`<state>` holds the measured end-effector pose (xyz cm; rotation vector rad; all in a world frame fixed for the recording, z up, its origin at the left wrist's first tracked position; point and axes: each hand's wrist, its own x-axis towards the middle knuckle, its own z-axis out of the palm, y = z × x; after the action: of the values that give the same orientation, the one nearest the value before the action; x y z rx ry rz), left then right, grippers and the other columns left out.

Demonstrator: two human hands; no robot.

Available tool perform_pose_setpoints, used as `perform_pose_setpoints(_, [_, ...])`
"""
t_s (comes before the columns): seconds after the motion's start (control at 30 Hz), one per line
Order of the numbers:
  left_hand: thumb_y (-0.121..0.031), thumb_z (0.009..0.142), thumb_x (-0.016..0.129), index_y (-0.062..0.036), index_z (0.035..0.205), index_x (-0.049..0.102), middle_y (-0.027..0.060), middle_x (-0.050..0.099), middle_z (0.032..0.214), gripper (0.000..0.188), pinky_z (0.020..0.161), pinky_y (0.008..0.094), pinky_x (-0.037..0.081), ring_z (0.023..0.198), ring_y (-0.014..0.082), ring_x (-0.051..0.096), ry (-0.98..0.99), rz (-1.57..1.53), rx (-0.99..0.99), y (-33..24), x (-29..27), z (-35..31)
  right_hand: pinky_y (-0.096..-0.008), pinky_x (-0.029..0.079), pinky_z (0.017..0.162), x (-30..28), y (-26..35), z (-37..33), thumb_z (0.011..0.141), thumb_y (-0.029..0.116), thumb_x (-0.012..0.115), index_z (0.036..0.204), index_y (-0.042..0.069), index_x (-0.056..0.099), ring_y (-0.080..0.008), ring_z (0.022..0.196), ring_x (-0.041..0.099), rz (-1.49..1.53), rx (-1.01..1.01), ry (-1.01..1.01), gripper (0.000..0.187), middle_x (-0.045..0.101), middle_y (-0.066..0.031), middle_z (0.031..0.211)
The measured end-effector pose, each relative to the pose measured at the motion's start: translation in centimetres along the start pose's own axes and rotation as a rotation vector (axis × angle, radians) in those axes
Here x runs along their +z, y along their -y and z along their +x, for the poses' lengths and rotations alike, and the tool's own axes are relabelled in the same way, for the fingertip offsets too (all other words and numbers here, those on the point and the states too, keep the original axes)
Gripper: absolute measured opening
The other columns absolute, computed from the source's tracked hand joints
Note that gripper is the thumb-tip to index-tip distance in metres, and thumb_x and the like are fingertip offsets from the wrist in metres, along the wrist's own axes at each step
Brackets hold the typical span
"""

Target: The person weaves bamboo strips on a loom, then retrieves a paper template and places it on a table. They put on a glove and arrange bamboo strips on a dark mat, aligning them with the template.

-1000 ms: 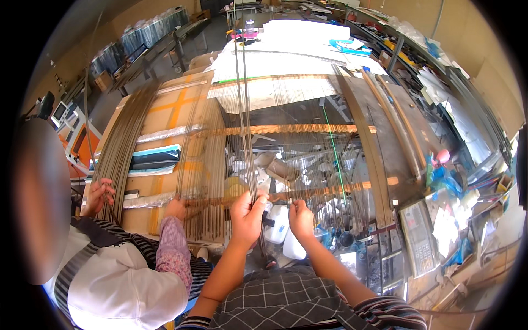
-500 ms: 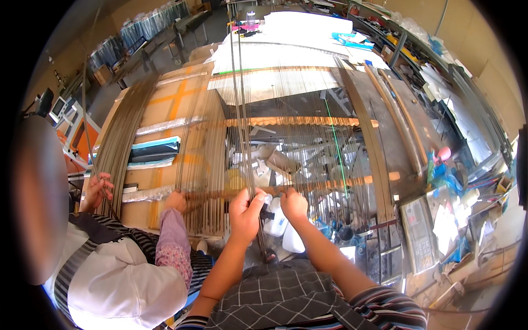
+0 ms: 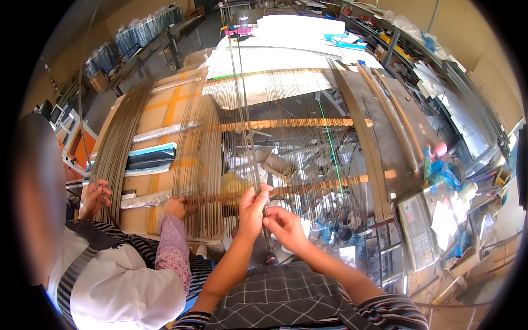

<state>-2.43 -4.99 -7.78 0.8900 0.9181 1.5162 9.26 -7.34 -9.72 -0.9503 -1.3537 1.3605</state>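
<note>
In the middle, my left hand (image 3: 254,208) is closed round a few long, thin, dark strips (image 3: 248,132). They rise from my fist toward the far end of the bench, and their lower ends hang below it. My right hand (image 3: 287,228) is just to the right and slightly lower, its thumb and fingers pinched on the same strips. Beyond my hands, many similar strips (image 3: 294,148) lie lengthwise over wooden crossbars (image 3: 300,123). One green strip (image 3: 331,142) stands out among them.
A co-worker (image 3: 124,280) at my left has one hand (image 3: 175,208) on the strips and another (image 3: 96,198) holding a long strip. White sheets (image 3: 291,47) cover the bench's far end. At right are a keypad panel (image 3: 416,231) and a cluttered shelf (image 3: 410,41). Clutter shows beneath the strips.
My right hand has moved left and down from the strips at the right to those in my left hand. My left hand has shifted slightly right.
</note>
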Motion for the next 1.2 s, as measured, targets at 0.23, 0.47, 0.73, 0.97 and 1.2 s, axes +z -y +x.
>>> perform_pose_setpoints(0.23, [-0.015,0.094,0.052,-0.001,0.105,0.061,-0.0048,0.05,0.073,0.02,0.059,0.0189,0.036,0.063,0.0035,0.042,0.099,0.034,0.018,-0.1,0.5,0.6,-0.0201,0.042,0.052,0.1,1.0,-1.7,0.093,0.008,0.052,0.102,-0.001,0.056,-0.0046,0.059,0.052,0.101,0.05,-0.189,0.013,0.058,-0.0004,0.072])
perform_pose_setpoints(0.47, [-0.017,0.093,0.055,-0.0033,0.09,0.062,-0.0015,0.059,0.08,0.015,0.053,0.0177,0.034,0.058,0.0019,0.042,0.034,0.069,0.092,-0.8,0.1,1.7,-0.0195,0.036,0.046,-2.7,-1.2,-0.5,0.09,0.005,0.055,0.098,-0.003,0.056,-0.0026,0.05,0.044,-0.324,-0.16,-0.457,0.011,0.052,0.0029,0.059])
perform_pose_setpoints(0.73, [-0.018,0.094,0.052,-0.004,0.087,0.059,-0.0051,0.045,0.061,0.017,0.047,0.019,0.03,0.051,0.002,0.038,0.025,0.258,0.125,-3.5,-0.9,3.2,-0.0294,0.045,0.05,-5.5,-4.0,-0.8,0.087,0.01,0.059,0.097,-0.001,0.06,-0.0155,0.05,0.055,-0.504,-0.157,-0.619,0.014,0.059,-0.0111,0.061])
perform_pose_setpoints(0.97, [-0.014,0.092,0.054,-0.0008,0.086,0.058,-0.0037,0.052,0.07,0.015,0.057,0.0208,0.037,0.064,0.004,0.045,-0.025,0.296,0.169,-5.1,1.4,1.9,-0.0366,0.047,0.052,-6.2,-5.5,-0.1,0.086,0.011,0.058,0.095,0.0,0.06,-0.0265,0.054,0.061,-0.652,-0.082,-0.622,0.014,0.061,-0.0149,0.062])
perform_pose_setpoints(1.2, [-0.01,0.091,0.054,0.0018,0.089,0.058,0.0016,0.052,0.066,0.013,0.053,0.0234,0.037,0.058,0.0066,0.045,0.034,0.316,0.253,-3.5,4.3,-1.4,-0.045,0.048,0.059,-4.6,-8.1,2.2,0.085,0.016,0.056,0.093,0.001,0.061,-0.0377,0.063,0.062,-0.702,-0.008,-0.532,0.017,0.062,-0.0191,0.066])
